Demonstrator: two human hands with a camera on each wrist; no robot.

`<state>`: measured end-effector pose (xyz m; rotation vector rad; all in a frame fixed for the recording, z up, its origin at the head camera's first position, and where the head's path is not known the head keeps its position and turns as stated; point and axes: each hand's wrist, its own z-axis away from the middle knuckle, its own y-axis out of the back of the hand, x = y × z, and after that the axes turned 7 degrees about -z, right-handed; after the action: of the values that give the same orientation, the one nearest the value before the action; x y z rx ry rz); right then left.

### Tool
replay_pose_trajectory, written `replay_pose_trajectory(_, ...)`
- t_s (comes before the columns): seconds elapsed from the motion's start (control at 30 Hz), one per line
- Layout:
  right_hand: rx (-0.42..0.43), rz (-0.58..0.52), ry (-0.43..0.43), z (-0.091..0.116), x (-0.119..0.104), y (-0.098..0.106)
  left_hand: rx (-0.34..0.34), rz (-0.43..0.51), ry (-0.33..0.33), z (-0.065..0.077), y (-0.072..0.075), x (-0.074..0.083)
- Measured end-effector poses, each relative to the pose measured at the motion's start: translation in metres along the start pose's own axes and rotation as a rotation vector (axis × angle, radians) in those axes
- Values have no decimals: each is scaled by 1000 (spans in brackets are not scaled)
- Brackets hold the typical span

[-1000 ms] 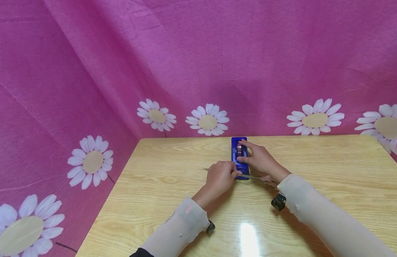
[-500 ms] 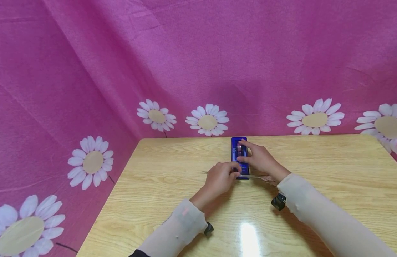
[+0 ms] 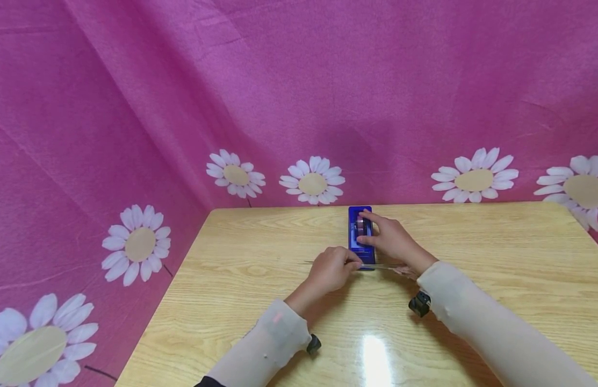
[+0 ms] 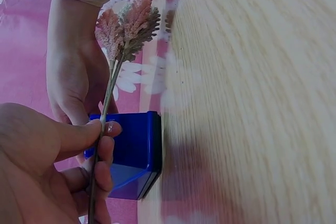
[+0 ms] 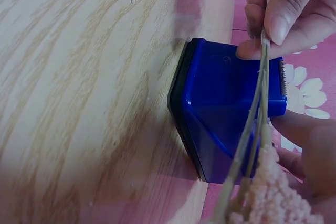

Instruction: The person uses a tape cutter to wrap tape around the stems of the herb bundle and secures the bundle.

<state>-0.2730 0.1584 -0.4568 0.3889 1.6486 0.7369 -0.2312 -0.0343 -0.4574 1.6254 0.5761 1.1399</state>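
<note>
My left hand [image 3: 330, 267] pinches a small bunch of flower stems [image 4: 111, 90] between thumb and fingers, just at the near end of a blue tape dispenser [image 3: 353, 213]. Pink and grey-green fuzzy flower heads [image 4: 137, 17] top the stems, pointing right toward my right forearm in the head view. A pale band, like a bit of tape [image 5: 264, 38], shows on the stems by the left thumb. My right hand [image 3: 394, 237] holds the dispenser from its right side, fingers and thumb around the tape roll [image 3: 360, 227]. The toothed cutter [image 5: 284, 77] faces the left fingers.
The dispenser stands near the back edge of a light wood table [image 3: 260, 231]. Behind and to the left hangs a pink cloth [image 3: 299, 86] with large white daisies. Black wrist cameras [image 3: 419, 304] sit under both pale sleeves.
My left hand has shifted slightly toward me with the stems, and its index finger, raised half a second ago, has come down on them. My right hand and the dispenser have stayed put.
</note>
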Motion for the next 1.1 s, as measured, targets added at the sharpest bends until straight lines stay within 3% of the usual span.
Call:
replay_pose_trajectory(0.2,-1,-14,0,0,0,0,-78,36,14,-1,3,-2)
replay_pose_trajectory(0.4,2,-38,-6,1,0,-1,-163,136,31,-1,7,-3)
replay_pose_trajectory(0.73,8,-32,-2,0,0,-1,-195,156,88,1,10,-10)
replay_pose_trajectory(1.1,1,-24,-9,0,0,1,-216,212,59,9,15,-34)
